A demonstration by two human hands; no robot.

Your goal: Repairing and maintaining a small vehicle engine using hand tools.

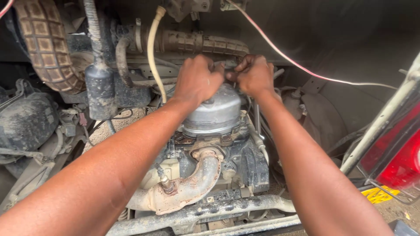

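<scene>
Two hands meet at the top of the engine: my left hand (197, 80) is curled into a loose fist with its knuckles up, resting on the rounded silver cover (214, 111), and my right hand (253, 75) sits just beside it, fingertips pinched together on something small and dark that I cannot make out, right where the two hands touch. The cover crowns the engine in the middle of the view, grimy and dull. Just below it a rusty curved exhaust pipe (194, 183) bends down and to the left, with a small sensor plug (165, 183) set into it. Under that a dusty frame bar (205, 212) runs across. Behind my hands lies a ribbed hose (205, 43), a pale yellowish tube (152, 48) drops beside it, and a thin pink wire (297, 63) slants across to the right. A knobbly tyre (46, 43) shows at upper left, a red tail light (398, 157) at far right
</scene>
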